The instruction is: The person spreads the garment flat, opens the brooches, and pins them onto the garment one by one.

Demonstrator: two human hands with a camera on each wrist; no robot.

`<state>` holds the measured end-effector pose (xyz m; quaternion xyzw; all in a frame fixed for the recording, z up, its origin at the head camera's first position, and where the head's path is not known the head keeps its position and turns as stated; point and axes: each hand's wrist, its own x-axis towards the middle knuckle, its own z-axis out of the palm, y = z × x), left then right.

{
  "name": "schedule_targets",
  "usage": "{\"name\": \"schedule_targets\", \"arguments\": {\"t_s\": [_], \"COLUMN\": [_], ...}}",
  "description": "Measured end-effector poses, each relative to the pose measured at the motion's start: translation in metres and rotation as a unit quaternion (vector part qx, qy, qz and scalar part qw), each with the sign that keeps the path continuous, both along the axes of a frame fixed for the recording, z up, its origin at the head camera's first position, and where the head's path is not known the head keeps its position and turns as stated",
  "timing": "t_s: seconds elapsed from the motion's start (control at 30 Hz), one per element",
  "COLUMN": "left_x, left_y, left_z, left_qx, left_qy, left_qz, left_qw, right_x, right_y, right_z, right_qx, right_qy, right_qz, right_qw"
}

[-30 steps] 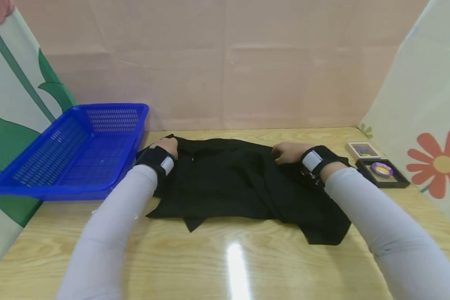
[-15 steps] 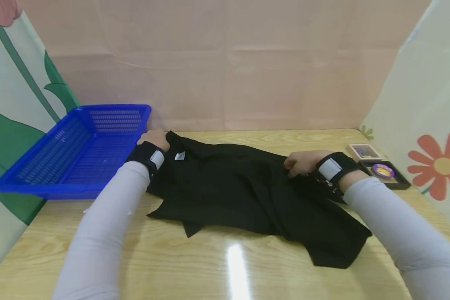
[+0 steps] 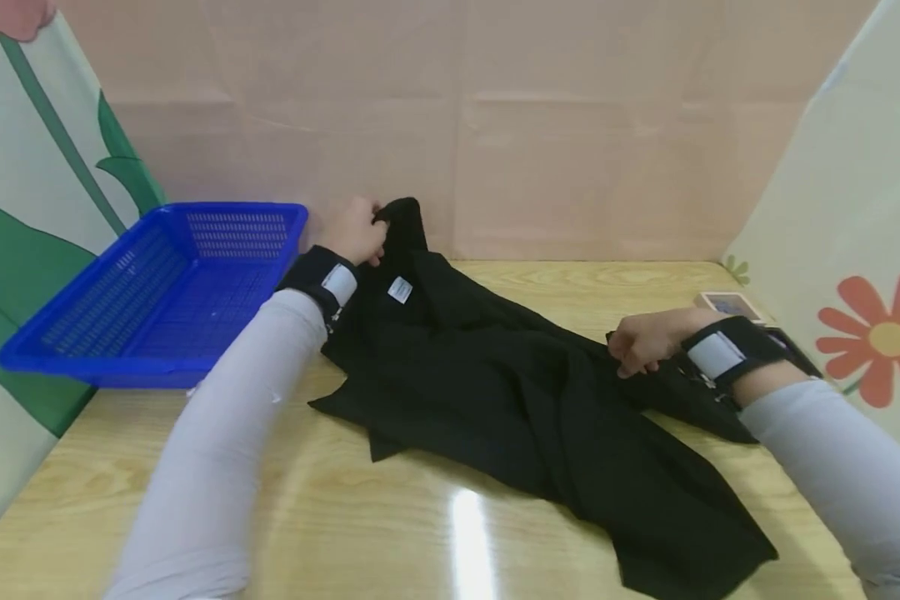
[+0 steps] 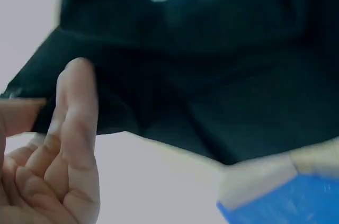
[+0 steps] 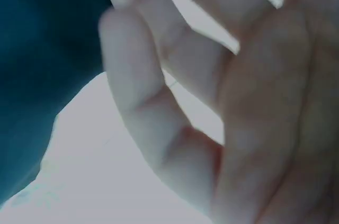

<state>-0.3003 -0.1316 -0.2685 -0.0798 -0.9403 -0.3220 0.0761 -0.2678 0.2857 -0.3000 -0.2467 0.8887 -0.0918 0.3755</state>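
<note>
A black shirt (image 3: 487,392) with a small white label (image 3: 400,289) lies crumpled and slanted on the table. My left hand (image 3: 356,232) pinches its far left edge between thumb and fingers and holds that corner up off the table. In the left wrist view the raised cloth (image 4: 175,75) hangs past the fingers (image 4: 78,113). My right hand (image 3: 648,340) grips the shirt's far edge on the right, low over the table. The right wrist view shows curled fingers (image 5: 137,65) against dark cloth (image 5: 47,38); the fingertips' hold is partly hidden there.
A blue plastic basket (image 3: 153,371) stands on the left of the wooden table (image 3: 345,533). At the right, behind my right wrist, sit a small framed box (image 3: 729,305) and a dark box (image 3: 791,348), mostly covered by the wrist strap. A pink backdrop rises behind.
My left hand has lifted the shirt's left corner up and to the right, and the label has come into view. My right hand has moved right and nearer, dragging the cloth into a slant.
</note>
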Motion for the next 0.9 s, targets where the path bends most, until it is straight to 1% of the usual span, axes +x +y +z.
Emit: {"name": "schedule_targets", "arguments": {"t_s": [0.07, 0.1, 0.13, 0.2, 0.27, 0.3, 0.33, 0.4, 0.43, 0.47, 0.5, 0.53, 0.6, 0.63, 0.7, 0.73, 0.77, 0.83, 0.9], "left_x": [-0.002, -0.002, -0.001, 0.004, 0.01, 0.014, 0.017, 0.025, 0.029, 0.033, 0.036, 0.039, 0.045, 0.046, 0.046, 0.045, 0.044, 0.042, 0.041], "left_y": [0.009, 0.012, 0.014, 0.015, 0.012, 0.009, 0.005, -0.003, -0.006, -0.009, -0.011, -0.012, -0.011, -0.01, -0.007, -0.006, -0.005, -0.002, 0.0], "left_z": [-0.007, -0.012, -0.017, -0.026, -0.035, -0.037, -0.04, -0.043, -0.044, -0.043, -0.043, -0.044, -0.044, -0.047, -0.053, -0.057, -0.061, -0.069, -0.074], "left_qx": [-0.024, -0.041, -0.064, -0.119, -0.185, -0.213, -0.234, -0.26, -0.265, -0.261, -0.26, -0.261, -0.264, -0.268, -0.277, -0.274, -0.267, -0.247, -0.217], "left_qy": [-0.022, -0.033, -0.042, -0.057, -0.071, -0.084, -0.105, -0.155, -0.184, -0.211, -0.229, -0.242, -0.254, -0.255, -0.253, -0.254, -0.253, -0.253, -0.249], "left_qz": [-0.016, -0.022, -0.029, -0.038, -0.048, -0.05, -0.055, -0.057, -0.056, -0.053, -0.047, -0.045, -0.039, -0.035, -0.028, -0.027, -0.03, -0.037, -0.053], "left_qw": [0.9993, 0.9984, 0.9966, 0.9905, 0.979, 0.9723, 0.9649, 0.9514, 0.9448, 0.9406, 0.9368, 0.9336, 0.9297, 0.9282, 0.9265, 0.9274, 0.9293, 0.9345, 0.9423], "right_x": [-0.006, -0.009, -0.013, -0.02, -0.027, -0.03, -0.034, -0.042, -0.045, -0.049, -0.052, -0.055, -0.06, -0.062, -0.065, -0.067, -0.067, -0.067, -0.065], "right_y": [-0.007, -0.013, -0.019, -0.034, -0.051, -0.06, -0.068, -0.086, -0.094, -0.102, -0.109, -0.114, -0.121, -0.123, -0.126, -0.127, -0.129, -0.132, -0.137], "right_z": [-0.003, -0.005, -0.007, -0.009, -0.007, -0.004, -0.001, 0.004, 0.007, 0.008, 0.008, 0.008, 0.007, 0.005, 0.0, -0.002, -0.004, -0.009, -0.015], "right_qx": [-0.028, -0.041, -0.052, -0.062, -0.06, -0.056, -0.051, -0.04, -0.034, -0.032, -0.029, -0.032, -0.037, -0.041, -0.05, -0.055, -0.056, -0.059, -0.053], "right_qy": [0.063, 0.089, 0.114, 0.148, 0.163, 0.17, 0.176, 0.184, 0.183, 0.178, 0.164, 0.133, 0.061, 0.03, -0.019, -0.032, -0.033, -0.029, -0.028], "right_qz": [0.011, 0.018, 0.026, 0.05, 0.067, 0.076, 0.08, 0.083, 0.079, 0.076, 0.069, 0.051, 0.014, -0.005, -0.049, -0.068, -0.077, -0.086, -0.088], "right_qw": [0.9976, 0.995, 0.9918, 0.9857, 0.9824, 0.9809, 0.9798, 0.9785, 0.9793, 0.9806, 0.9837, 0.9893, 0.9973, 0.9987, 0.9974, 0.9956, 0.9949, 0.9941, 0.9943]}}
